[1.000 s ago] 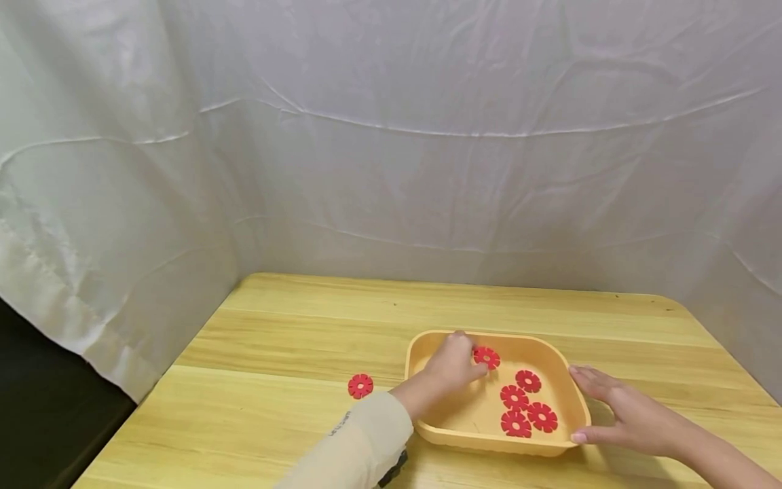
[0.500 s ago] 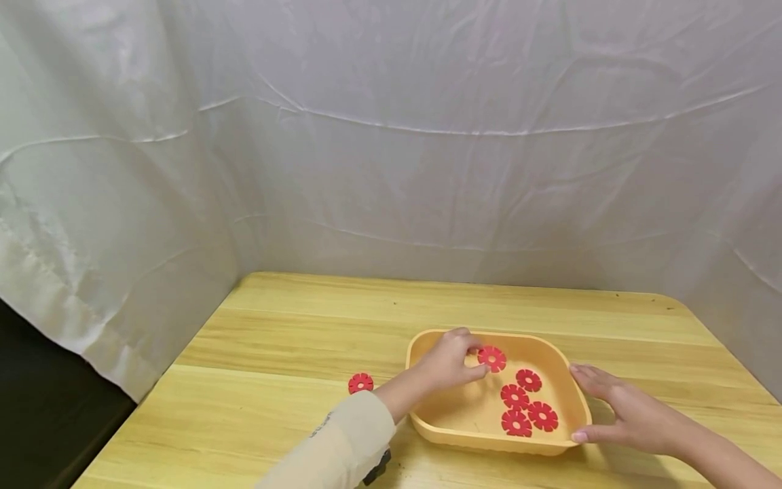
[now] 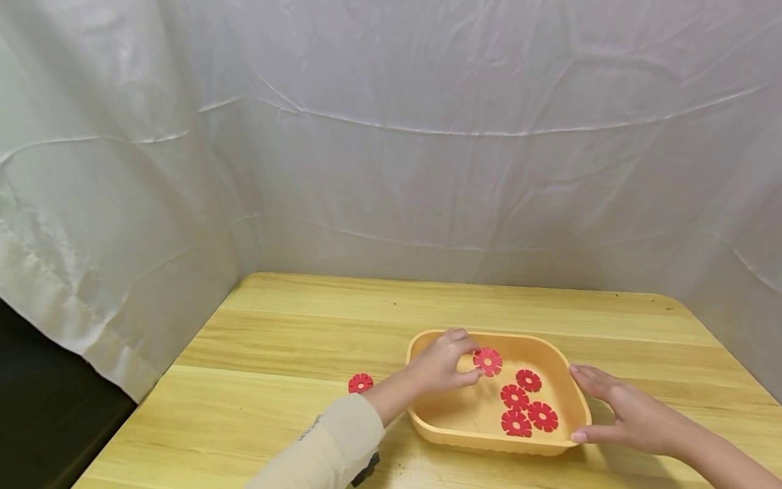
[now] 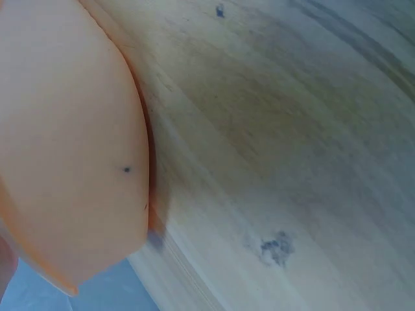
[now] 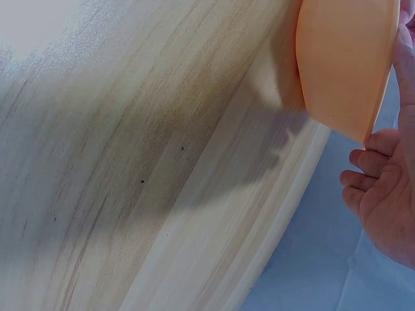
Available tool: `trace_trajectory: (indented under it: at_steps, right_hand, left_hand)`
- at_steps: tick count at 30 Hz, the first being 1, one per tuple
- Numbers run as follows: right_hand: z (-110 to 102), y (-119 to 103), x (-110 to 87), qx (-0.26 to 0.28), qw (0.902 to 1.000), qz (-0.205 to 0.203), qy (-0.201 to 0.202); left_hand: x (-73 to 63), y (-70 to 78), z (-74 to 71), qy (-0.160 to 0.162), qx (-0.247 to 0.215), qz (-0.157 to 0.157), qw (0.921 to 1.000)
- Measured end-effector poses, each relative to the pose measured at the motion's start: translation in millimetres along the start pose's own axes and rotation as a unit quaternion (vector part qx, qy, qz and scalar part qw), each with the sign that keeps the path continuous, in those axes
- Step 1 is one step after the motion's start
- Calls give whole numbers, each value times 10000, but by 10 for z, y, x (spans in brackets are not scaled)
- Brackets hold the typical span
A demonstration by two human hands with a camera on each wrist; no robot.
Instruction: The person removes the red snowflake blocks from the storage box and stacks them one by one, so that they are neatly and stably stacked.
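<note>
In the head view my left hand [image 3: 441, 365] reaches over the left side of a peach-orange plastic tray [image 3: 421, 424] and pinches a red notched disc [image 3: 488, 362] by its edge. Several matching discs [image 3: 516, 423] lie inside the tray, toward its right end. My right hand [image 3: 623, 411] holds the tray's right end, thumb at the front corner and fingers farther back. The right wrist view has this hand [image 5: 389, 201] at the tray's rim, fingers curled at the corner. From the left wrist, mostly the tray's outer wall [image 4: 71, 149] shows.
Another red disc [image 3: 360, 383] lies on the wooden table [image 3: 256, 401], left of the tray beside the left forearm. A pale cloth [image 3: 464, 170] hangs behind the table and at both sides. A dark strap [image 3: 366, 470] shows under the left sleeve.
The left hand draws back slightly to the left, and the pinched disc shifts with it, turning more face-on. The right hand and tray stay put.
</note>
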State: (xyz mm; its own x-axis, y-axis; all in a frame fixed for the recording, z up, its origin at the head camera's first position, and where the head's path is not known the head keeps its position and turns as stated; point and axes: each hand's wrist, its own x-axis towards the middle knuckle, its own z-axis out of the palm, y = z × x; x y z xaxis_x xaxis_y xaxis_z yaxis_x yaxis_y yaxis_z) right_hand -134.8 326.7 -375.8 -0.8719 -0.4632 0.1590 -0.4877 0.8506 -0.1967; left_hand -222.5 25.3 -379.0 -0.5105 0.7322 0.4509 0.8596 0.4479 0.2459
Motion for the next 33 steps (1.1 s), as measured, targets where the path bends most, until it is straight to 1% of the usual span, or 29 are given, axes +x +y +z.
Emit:
trace_trajectory:
  at_steps: [4, 10, 16, 18, 25, 33]
  right_hand:
    - [-1, 1, 0, 0, 10000, 29, -11]
    - [6, 8, -3, -1, 10000, 10, -19]
    - [-3, -1, 3, 54, 9999, 71, -86]
    - [-7, -2, 5, 33, 9999, 71, -76]
    - [-17, -8, 0, 79, 9999, 102, -110]
    - [-17, -4, 5, 108, 9999, 63, -74]
  left_hand:
    - [-29, -37, 10, 200, 57, 148, 9997]
    - [-95, -70, 10, 273, 93, 116, 9995]
    - [-166, -107, -4, 605, 360, 385, 9968]
    - [-187, -112, -19, 616, 437, 414, 9963]
    - [-248, -104, -80, 526, 602, 291, 9964]
    - [-323, -138, -111, 568, 478, 270, 9969]
